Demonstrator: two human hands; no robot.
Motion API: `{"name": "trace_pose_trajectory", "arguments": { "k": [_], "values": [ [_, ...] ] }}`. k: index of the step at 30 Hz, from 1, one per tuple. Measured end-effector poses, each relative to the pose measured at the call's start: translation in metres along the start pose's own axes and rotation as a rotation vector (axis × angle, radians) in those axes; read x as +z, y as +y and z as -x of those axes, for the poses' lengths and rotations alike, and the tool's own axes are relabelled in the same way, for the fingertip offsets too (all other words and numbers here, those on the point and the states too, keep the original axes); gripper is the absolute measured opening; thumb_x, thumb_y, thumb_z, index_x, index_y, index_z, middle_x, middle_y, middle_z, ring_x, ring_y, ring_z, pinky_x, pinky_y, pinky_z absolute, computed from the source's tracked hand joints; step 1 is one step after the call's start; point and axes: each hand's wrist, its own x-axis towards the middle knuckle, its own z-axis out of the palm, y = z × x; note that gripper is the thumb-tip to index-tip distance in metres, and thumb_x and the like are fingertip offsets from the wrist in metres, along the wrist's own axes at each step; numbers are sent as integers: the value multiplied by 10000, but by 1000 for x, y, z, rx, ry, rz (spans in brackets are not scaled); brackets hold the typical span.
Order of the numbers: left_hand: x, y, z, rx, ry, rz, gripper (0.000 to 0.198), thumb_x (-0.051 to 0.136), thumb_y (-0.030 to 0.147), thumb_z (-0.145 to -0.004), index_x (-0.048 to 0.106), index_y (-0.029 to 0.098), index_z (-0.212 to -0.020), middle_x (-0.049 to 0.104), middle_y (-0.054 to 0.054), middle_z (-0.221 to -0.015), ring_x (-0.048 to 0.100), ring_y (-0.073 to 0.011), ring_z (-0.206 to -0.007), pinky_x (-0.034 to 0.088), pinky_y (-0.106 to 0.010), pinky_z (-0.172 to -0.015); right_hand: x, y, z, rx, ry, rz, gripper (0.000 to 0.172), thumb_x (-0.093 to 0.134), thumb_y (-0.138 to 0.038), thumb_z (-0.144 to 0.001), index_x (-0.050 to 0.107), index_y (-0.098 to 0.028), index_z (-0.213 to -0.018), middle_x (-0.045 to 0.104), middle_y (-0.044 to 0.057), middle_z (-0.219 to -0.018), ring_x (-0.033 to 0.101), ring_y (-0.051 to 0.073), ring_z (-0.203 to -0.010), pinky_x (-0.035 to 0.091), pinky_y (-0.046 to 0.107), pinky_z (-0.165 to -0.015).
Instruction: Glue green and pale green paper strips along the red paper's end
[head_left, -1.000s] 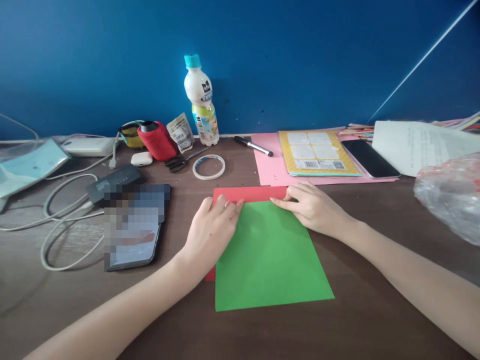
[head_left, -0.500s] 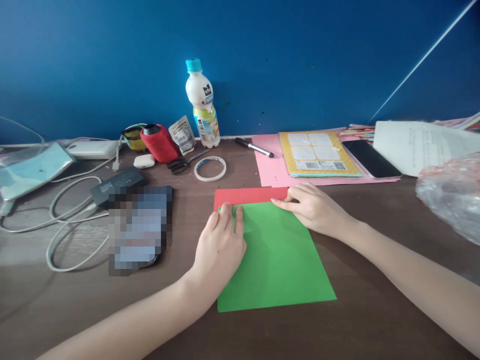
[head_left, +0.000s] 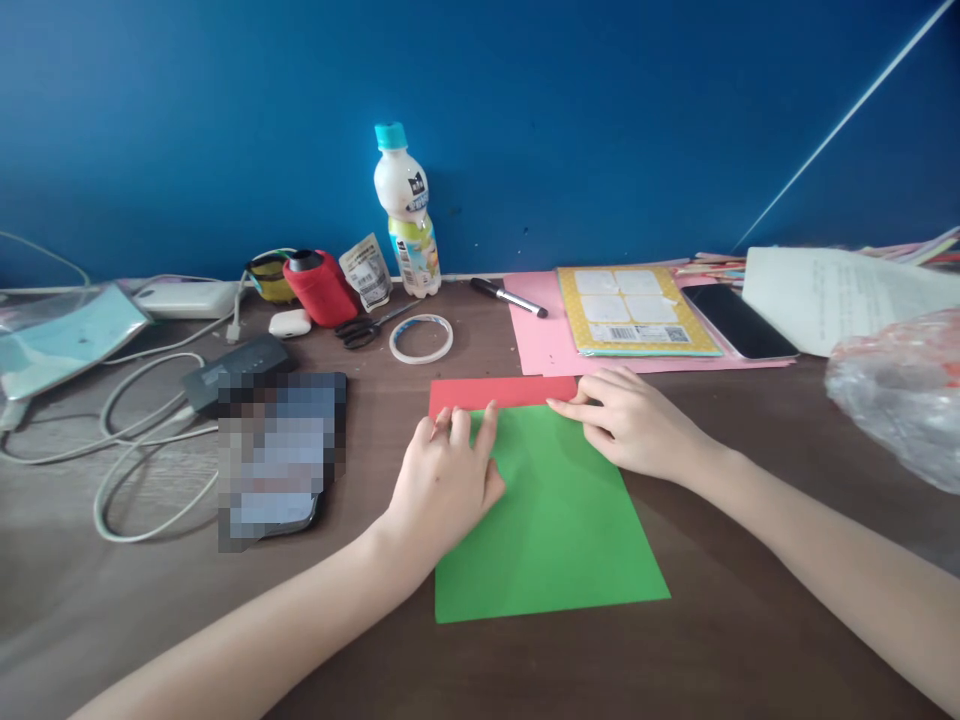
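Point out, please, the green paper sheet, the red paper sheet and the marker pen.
Green paper sheet (head_left: 551,520): head view, central area.
Red paper sheet (head_left: 517,391): head view, exposed far strip.
Marker pen (head_left: 516,300): head view, silver barrel.

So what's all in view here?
Green sheet: 1, green, centre
Red sheet: 1, red, underneath
Bottle: 1, white-green, by wall
Marker: 1, black, back centre
Tape: 1, white, before bottle
Scissors: 1, black, beside tape
Packets: 2, pale and yellow, back
Unclear items: 2, red and yellow, left
Case: 1, white, left
Phones: 2, dark, left and right
Black box: 1, black, left
Cables: several, white, left
White box: 1, white, left
Turquoise sheet: 1, turquoise, far left
Pink paper: 1 stack, pink, right
Printed page: 1, white, right
Strips: several, mixed, back right
Bag: 1, clear, right
Desk: 1, brown, below
Wall: 1, blue, behind
Left hand: 1, bare, on papers
Right hand: 1, bare, on papers
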Motion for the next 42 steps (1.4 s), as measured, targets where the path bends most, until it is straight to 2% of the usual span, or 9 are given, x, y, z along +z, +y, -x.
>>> {"name": "trace_pose_trajectory", "arguments": {
  "k": [5, 9, 14, 19, 26, 29, 34, 37, 42],
  "values": [
    [1, 2, 0, -13, -21, 6, 508, 349, 236, -818, 402, 126, -1311, 567, -149, -990, 560, -264, -948, 416, -364, -773, -9, 1, 1, 59, 17, -38, 360, 401, -37, -726, 689, -154, -908, 664, 55, -764, 566, 183, -747, 407, 355, -732],
    [2, 3, 1, -15, -11, 3, 503, 354, 227, -817, 407, 134, -1308, 566, -143, -989, 554, -266, -950, 410, -367, -781, -18, 8, -1, 197, -54, -153, 405, 380, -31, -717, 676, -193, -939, 709, 22, -896, 617, 181, -846, 418, 361, -774],
    [1, 3, 1, -11, 1, -1, 494, 359, 216, -821, 413, 132, -1305, 568, -145, -975, 565, -256, -903, 416, -366, -764, -26, 15, -3, 327, -124, -234, 381, 379, -63, -736, 659, -216, -944, 720, -24, -834, 631, 188, -857, 422, 379, -759],
    [0, 3, 1, -6, 1, 9, 492, 356, 215, -828, 402, 140, -1313, 563, -152, -994, 563, -256, -911, 417, -372, -778, -29, 20, -3, 315, -99, -216, 323, 369, -97, -740, 670, -209, -772, 720, -10, -758, 630, 195, -725, 436, 386, -703],
    [0, 4, -1, 0, -5, 25, 485, 366, 218, -828, 410, 187, -1310, 557, -160, -1021, 557, -273, -950, 420, -377, -789, -36, 29, 0, 490, 60, -272, 303, 388, -70, -708, 652, -212, -660, 692, -24, -602, 613, 176, -605, 479, 337, -623],
    [0, 5, -1, -6, -10, 15, 482, 356, 221, -833, 407, 184, -1311, 560, -163, -1035, 550, -284, -976, 420, -381, -790, -35, 16, -4, 441, 99, -295, 342, 378, -59, -726, 683, -197, -800, 714, -1, -778, 644, 176, -751, 510, 332, -701],
    [1, 5, 1, -2, -10, 15, 479, 332, 226, -844, 400, 172, -1314, 525, -146, -1188, 528, -296, -1023, 426, -393, -790, -16, -19, -11, 321, -29, -306, 398, 384, -139, -827, 539, -163, -1193, 574, 57, -1204, 552, 194, -1088, 470, 367, -916],
    [1, 6, 3, -11, -12, 39, 486, 319, 243, -852, 384, 159, -1326, 450, -100, -1321, 499, -312, -1067, 430, -407, -796, -2, -29, -8, 350, -90, -288, 453, 394, -203, -855, 406, -151, -1305, 497, 95, -1284, 498, 223, -1150, 449, 423, -945],
    [0, 7, 4, -28, -34, 75, 492, 291, 283, -872, 375, 122, -1330, 407, -58, -1366, 472, -332, -1108, 430, -428, -806, 8, -29, 4, 356, -118, -312, 497, 341, -227, -889, 259, -187, -1377, 412, 67, -1355, 332, 219, -1267, 378, 457, -1008]
  ]
}}
